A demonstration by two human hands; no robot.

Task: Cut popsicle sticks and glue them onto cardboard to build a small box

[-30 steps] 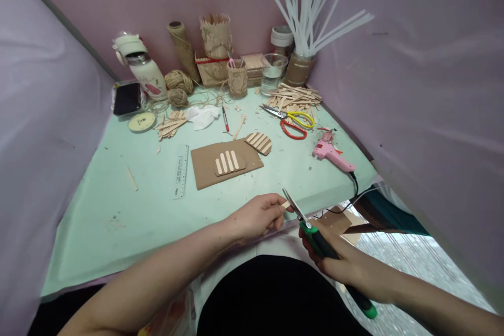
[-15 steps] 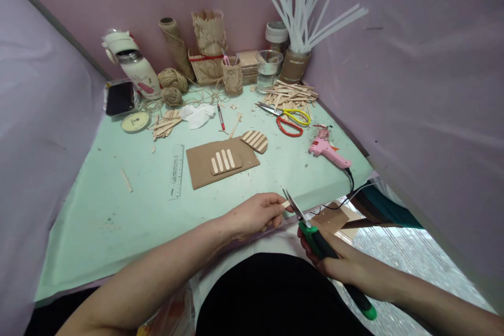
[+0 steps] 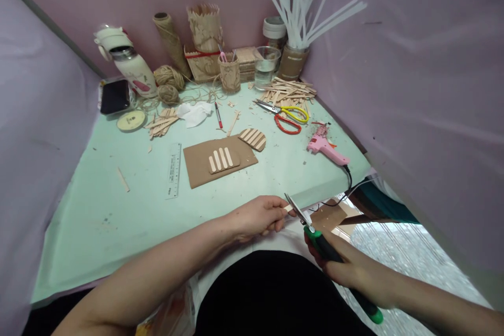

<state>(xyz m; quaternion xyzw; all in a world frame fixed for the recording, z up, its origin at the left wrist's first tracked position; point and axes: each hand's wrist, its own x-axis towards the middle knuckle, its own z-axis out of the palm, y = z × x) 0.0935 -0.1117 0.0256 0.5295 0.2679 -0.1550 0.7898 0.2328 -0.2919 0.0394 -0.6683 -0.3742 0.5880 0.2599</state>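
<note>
At the table's front edge my left hand (image 3: 263,216) pinches a short wooden craft stick (image 3: 289,208), whose end pokes out past the fingertips. My right hand (image 3: 338,260) is wrapped round the black-and-green handles of a pair of cutting shears (image 3: 315,236). The shears' metal blades meet the stick's end; whether they are fully closed is hard to tell. Beyond my hands, a brown cardboard sheet (image 3: 197,168) carries a small rounded cardboard piece with several pale sticks (image 3: 223,159) on it. A second striped cardboard piece (image 3: 252,139) rests at the sheet's upper right corner.
A pink glue gun (image 3: 327,149) with a black cord lies right, near red-and-yellow scissors (image 3: 285,115). A clear ruler (image 3: 174,170) is left of the cardboard. Stick piles (image 3: 289,92), twine balls (image 3: 168,84), a water cup (image 3: 266,68) and a white bottle (image 3: 136,71) stand behind.
The shears and my right hand have shifted slightly right and down, and the blades look closer together at the stick. My left hand keeps its hold; the whole view has shifted slightly.
</note>
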